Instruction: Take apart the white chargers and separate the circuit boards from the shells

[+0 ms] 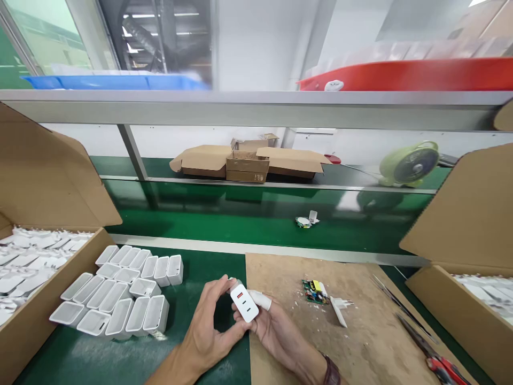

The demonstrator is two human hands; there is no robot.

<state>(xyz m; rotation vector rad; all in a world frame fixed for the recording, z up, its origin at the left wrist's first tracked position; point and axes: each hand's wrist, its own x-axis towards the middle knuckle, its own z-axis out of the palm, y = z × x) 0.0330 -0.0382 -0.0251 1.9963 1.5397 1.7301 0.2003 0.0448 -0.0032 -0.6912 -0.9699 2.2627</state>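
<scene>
A small white charger (244, 303) with one red-lined port and two dark ports is held between both hands, its port face turned up. My left hand (206, 321) grips it from the left, fingertips at its upper end and thumb at its lower end. My right hand (276, 326) closes on it from the right and below, with a white covering on one finger. On the brown board to the right lie a circuit board (315, 291) with yellow and green parts and a white plastic piece (339, 309) beside it.
Several white open charger shells (114, 291) stand in rows at left. Boxes of white parts (36, 256) (489, 294) flank the bench. Tweezers (404, 307) and red-handled scissors (433, 353) lie at right. A shelf (256, 109) crosses above; a green fan (409, 164) stands behind.
</scene>
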